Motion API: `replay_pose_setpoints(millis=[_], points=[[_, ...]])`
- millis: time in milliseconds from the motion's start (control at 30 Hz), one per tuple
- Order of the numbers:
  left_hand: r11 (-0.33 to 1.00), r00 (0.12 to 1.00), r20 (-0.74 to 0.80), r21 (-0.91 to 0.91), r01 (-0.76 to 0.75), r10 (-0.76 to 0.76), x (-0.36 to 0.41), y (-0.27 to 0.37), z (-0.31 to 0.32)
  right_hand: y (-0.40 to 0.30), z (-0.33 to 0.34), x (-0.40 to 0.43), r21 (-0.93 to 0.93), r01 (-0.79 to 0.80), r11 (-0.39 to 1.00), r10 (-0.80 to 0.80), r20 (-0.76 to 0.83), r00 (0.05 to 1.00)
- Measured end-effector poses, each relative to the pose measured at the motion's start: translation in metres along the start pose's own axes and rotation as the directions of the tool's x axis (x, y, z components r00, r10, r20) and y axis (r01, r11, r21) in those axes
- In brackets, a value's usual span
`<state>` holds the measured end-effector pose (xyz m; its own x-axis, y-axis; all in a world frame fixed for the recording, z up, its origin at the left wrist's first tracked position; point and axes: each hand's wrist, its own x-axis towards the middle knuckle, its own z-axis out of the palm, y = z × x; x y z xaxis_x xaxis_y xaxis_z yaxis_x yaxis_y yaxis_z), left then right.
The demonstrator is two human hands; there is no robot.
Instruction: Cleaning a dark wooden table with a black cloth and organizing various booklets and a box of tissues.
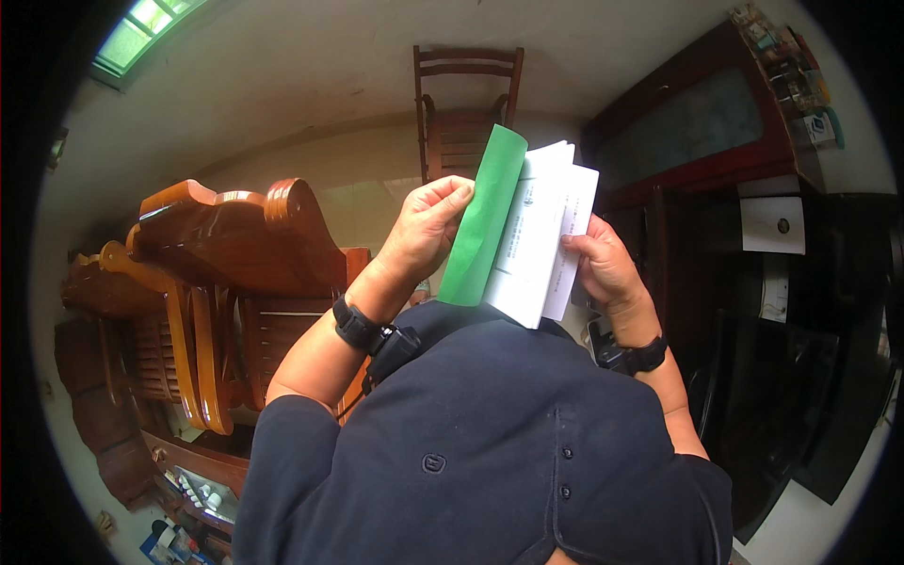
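A thin paper booklet with a green cover (pixel 484 219) is held up in front of my dark shirt. My left hand (pixel 431 219) pinches the left edge of that cover between thumb and fingers, and the cover bends back. White printed pages (pixel 530 236) fan out to the right of it, bearing lines of writing. Between thumb and fingers, my right hand (pixel 604 258) grips the right edge of the pages. Some of its fingers are hidden behind the paper. Black straps with small devices are around both wrists.
A wooden chair (pixel 470 134) stands by the wall ahead. Carved, varnished wooden seating (pixel 240 233) is close on my left, with a low table (pixel 194 452) holding small cups. On the right are a dark wooden cabinet (pixel 678 134) and a large black screen (pixel 777 395).
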<state>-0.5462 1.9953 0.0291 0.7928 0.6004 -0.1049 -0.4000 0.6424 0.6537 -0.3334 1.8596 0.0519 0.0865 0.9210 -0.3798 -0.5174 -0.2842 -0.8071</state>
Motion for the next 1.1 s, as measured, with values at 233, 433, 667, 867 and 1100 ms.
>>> replay_pose_setpoints(millis=[233, 433, 667, 867, 1100], points=[[0.998, 0.997, -0.053, 0.023, -0.054, 0.055, -0.004, 0.01, -0.01, 0.005, -0.008, -0.006, 0.073, 0.06, 0.996, -0.057, -0.033, 0.998], [0.996, 0.996, -0.031, -0.012, -0.085, 0.085, -0.012, 0.012, -0.031, 0.006, -0.008, -0.009, 0.114, 0.091, 0.989, -0.092, 0.004, 0.996], [0.996, 0.996, -0.047, -0.032, -0.081, 0.08, -0.017, 0.017, -0.031, 0.004, -0.001, -0.009, 0.129, 0.108, 0.986, -0.112, 0.022, 0.993], [0.996, 0.997, -0.025, -0.042, -0.076, 0.075, -0.016, 0.024, -0.032, 0.002, 0.003, -0.006, 0.128, 0.119, 0.985, -0.125, 0.043, 0.991], [0.994, 0.995, -0.02, -0.041, -0.098, 0.097, -0.016, 0.03, -0.028, 0.0, 0.008, -0.005, 0.126, 0.137, 0.982, -0.141, 0.016, 0.99]])
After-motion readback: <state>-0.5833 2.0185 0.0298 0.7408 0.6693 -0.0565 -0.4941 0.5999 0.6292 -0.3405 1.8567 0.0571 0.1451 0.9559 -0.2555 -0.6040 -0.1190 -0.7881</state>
